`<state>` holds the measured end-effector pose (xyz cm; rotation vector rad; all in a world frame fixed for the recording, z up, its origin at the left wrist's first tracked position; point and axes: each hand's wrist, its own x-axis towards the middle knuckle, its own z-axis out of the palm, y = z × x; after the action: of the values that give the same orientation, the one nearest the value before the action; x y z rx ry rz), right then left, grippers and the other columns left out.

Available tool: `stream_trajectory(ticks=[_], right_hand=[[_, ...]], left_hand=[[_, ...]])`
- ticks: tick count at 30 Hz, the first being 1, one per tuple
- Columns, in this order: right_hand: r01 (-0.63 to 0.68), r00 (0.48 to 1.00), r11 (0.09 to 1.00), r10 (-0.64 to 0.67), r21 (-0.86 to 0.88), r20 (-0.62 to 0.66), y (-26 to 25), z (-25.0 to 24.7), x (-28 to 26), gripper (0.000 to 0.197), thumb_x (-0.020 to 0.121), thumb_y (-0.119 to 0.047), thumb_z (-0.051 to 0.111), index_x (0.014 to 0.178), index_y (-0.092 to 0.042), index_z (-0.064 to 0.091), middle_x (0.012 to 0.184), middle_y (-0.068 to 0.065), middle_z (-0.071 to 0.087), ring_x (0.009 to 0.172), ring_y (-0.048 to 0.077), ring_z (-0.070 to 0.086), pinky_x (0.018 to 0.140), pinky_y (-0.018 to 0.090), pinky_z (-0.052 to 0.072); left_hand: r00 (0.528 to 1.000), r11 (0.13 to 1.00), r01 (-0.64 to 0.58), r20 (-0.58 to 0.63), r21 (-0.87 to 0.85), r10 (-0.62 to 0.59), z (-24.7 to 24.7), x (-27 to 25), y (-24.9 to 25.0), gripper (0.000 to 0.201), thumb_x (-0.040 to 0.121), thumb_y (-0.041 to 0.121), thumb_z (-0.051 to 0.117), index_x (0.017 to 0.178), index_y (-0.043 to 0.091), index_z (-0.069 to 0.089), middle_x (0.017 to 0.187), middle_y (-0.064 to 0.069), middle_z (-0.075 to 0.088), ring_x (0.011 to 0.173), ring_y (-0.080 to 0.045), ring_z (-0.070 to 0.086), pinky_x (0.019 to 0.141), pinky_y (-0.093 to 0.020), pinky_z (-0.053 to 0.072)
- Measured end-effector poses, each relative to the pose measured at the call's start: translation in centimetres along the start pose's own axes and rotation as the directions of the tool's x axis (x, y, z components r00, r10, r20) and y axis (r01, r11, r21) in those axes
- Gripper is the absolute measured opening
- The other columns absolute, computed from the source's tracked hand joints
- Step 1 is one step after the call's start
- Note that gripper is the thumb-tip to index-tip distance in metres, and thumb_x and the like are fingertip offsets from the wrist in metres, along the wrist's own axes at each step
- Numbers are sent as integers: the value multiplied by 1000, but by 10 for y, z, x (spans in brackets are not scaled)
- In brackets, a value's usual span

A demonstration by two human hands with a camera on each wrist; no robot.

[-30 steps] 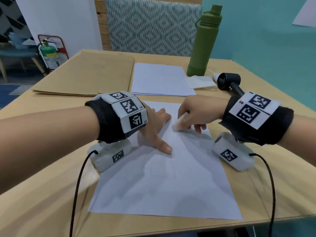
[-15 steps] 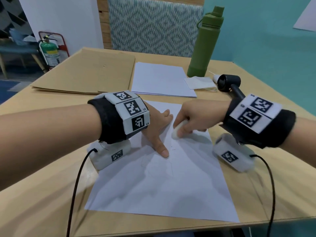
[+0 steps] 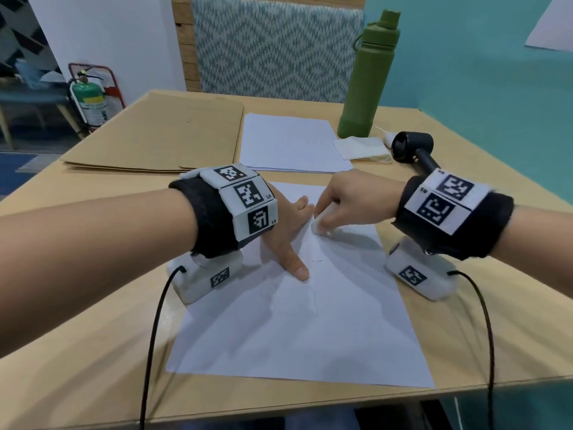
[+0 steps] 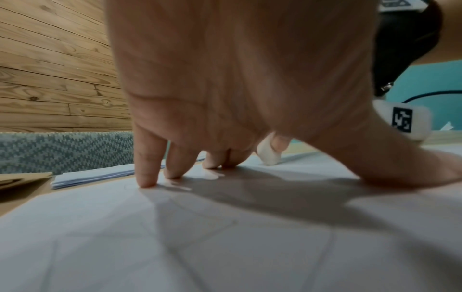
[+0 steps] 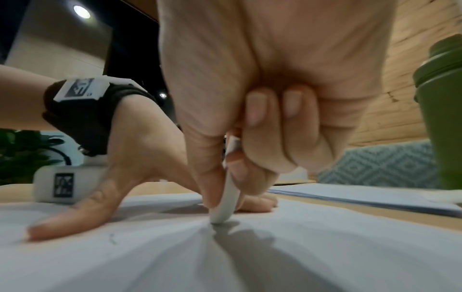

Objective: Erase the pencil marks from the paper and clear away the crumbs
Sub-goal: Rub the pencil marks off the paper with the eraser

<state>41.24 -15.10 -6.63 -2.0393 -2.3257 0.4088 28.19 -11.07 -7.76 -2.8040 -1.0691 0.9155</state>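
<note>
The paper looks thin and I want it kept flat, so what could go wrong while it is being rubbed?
1. The paper already bunches into ridges under the eraser that the right hand pinches; harder rubbing may crease or tear it.
2. The left hand pins only one side, so the free side could slide.
3. Faint pencil marks nearer the person might be missed.

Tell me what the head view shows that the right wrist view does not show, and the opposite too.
Only the head view shows the whole paper on the table, the faint pencil outline near its middle, the brown cardboard sheets and the black handheld device.

Only the right wrist view shows the grip from below: thumb and fingers pinch the eraser, its tip on the paper, which wrinkles around it.

Both show the right hand with the eraser, the left hand spread flat on the paper, the paper stack and the green bottle.
</note>
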Motion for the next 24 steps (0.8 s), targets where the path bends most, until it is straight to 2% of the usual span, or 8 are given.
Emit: stream_trajectory(ticks=[3, 6, 9, 13, 15, 18, 21, 24], right_hand=[[98, 988, 995, -100, 22, 117, -9, 4, -16, 13, 79, -22, 65, 74, -13, 72, 46, -5, 40, 48, 4, 44, 45, 15, 32], [98, 964, 994, -107, 50, 245, -11, 2, -25, 15, 80, -29, 66, 78, -16, 74, 51, -6, 48, 49, 4, 43, 47, 11, 33], [20, 992, 999, -23, 29, 123, 0, -3, -7, 17, 79, -30, 68, 81, -15, 75, 67, 7, 59, 62, 8, 46, 61, 23, 39], [33, 999, 999, -33, -5, 40, 4, 0, -4, 19, 81, -24, 64, 62, -20, 68, 55, 1, 45, 56, 11, 39, 51, 19, 34], [96, 982, 995, -95, 0, 166, -1, 0, -17, 20, 81, -25, 63, 62, -23, 68, 56, 1, 40, 52, 12, 35, 45, 15, 29], [77, 921, 996, -91, 51, 380, -4, -5, -26, 32, 82, -33, 65, 51, -27, 59, 56, -1, 39, 51, 12, 30, 49, 21, 29], [15, 964, 1000, -19, 19, 265, 0, -9, -7, 16, 78, -33, 70, 62, -30, 70, 59, -2, 50, 54, 10, 42, 56, 24, 37], [16, 994, 998, -11, -54, 105, 2, -7, 6, 14, 79, -26, 67, 79, -14, 73, 64, 5, 49, 58, 14, 42, 54, 20, 35]], left_hand=[[1000, 1000, -6, 2, 14, 6, 1, 1, 0, 119, 71, 72, 56, 149, 21, -17, 159, 5, -16, 144, -28, 19, 111, -45, 25], [1000, 1000, 2, 12, 17, -2, 2, 3, 0, 121, 69, 74, 56, 149, 21, -18, 158, 7, -18, 144, -27, 21, 112, -45, 26], [1000, 1000, 6, 4, 17, -6, 1, 3, 0, 120, 70, 74, 54, 149, 20, -19, 158, 6, -18, 144, -27, 21, 111, -44, 25], [1000, 999, 9, 8, 33, -10, 1, 2, 0, 120, 71, 74, 53, 148, 20, -21, 157, 6, -19, 145, -26, 18, 111, -44, 24], [1000, 999, 13, 20, 33, -13, 1, 3, 0, 121, 70, 75, 53, 148, 20, -21, 157, 7, -21, 145, -27, 16, 112, -45, 23], [1000, 999, 10, 26, 40, -11, 2, 6, 0, 122, 69, 76, 53, 147, 20, -22, 156, 9, -23, 146, -26, 16, 112, -45, 24], [1000, 999, 7, 13, 41, -8, 1, 6, 0, 122, 70, 75, 53, 148, 21, -22, 156, 8, -22, 145, -27, 18, 112, -44, 24], [1000, 999, 11, 11, 32, -11, 1, 3, 0, 120, 72, 74, 53, 147, 21, -24, 157, 6, -20, 145, -26, 17, 112, -43, 24]])
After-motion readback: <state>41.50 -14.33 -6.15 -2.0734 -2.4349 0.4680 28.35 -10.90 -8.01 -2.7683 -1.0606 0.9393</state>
